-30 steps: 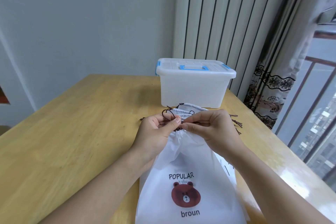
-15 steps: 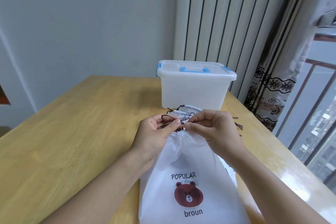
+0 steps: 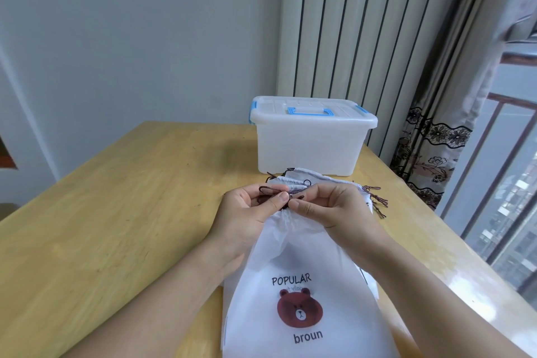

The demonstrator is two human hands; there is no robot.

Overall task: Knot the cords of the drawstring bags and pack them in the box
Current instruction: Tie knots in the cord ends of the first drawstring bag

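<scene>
1. Pale grey walls, a ribbed white panel and a patterned curtain (image 3: 430, 151) by a window back a wooden table (image 3: 116, 212).
2. At the table's far side stands a translucent white box (image 3: 312, 142), its lid on, with blue handle and latches.
3. Nearer lies a white drawstring bag (image 3: 302, 285) printed with a brown bear, on top of other bags (image 3: 325, 180).
4. At its gathered neck, the left hand (image 3: 247, 212) pinches the dark brown cord (image 3: 271, 193).
5. The right hand (image 3: 334, 206) pinches the same cord just beside it, thumbs nearly touching.
</scene>
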